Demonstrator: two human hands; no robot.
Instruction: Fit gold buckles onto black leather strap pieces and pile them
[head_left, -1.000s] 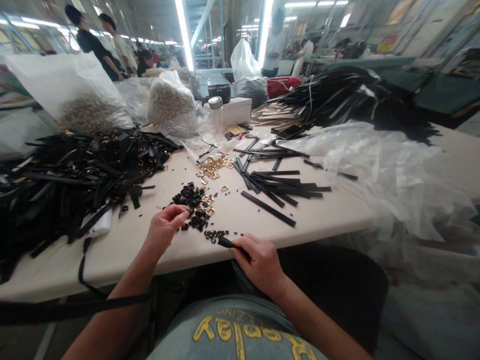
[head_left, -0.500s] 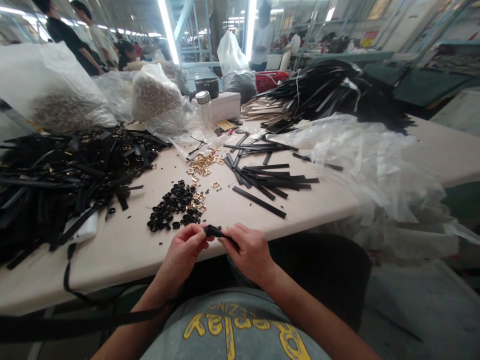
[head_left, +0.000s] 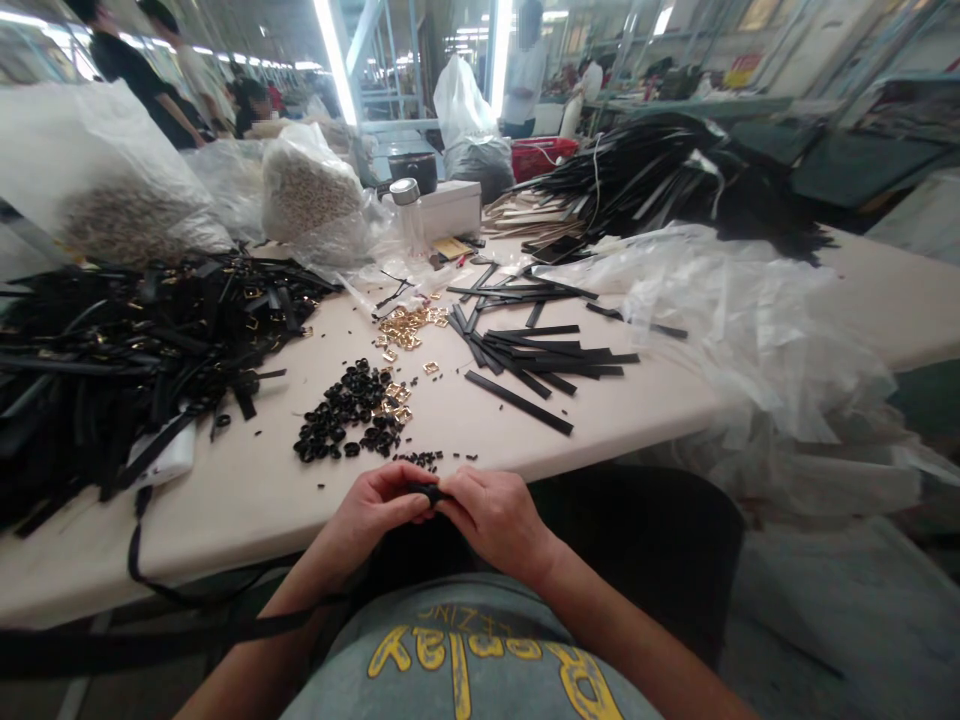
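Both of my hands meet at the table's front edge around a black strap [head_left: 427,492], most of which their fingers hide. The thumb and fingers of my left hand [head_left: 386,503] pinch its left part. My right hand [head_left: 491,505] is closed over its right part, touching the left fingertips. Just beyond the hands lie several tiny black pieces [head_left: 424,459]. Behind them is a heap of small black loops [head_left: 349,410], with gold buckles [head_left: 405,328] scattered beside and beyond it. Loose flat black strips [head_left: 517,402] fan out to the right.
A large pile of black straps with gold buckles [head_left: 150,350] covers the left side, by a white device [head_left: 169,450]. Plastic bags [head_left: 311,190], a glass bottle [head_left: 409,215] and a white box [head_left: 450,208] stand behind. Crumpled plastic sheeting [head_left: 757,330] hangs over the right edge. People stand in the background.
My hands have come closer together and slightly down toward me. The black strap, more exposed before, is now mostly covered by fingers. The tiny black pieces beyond the hands show more.
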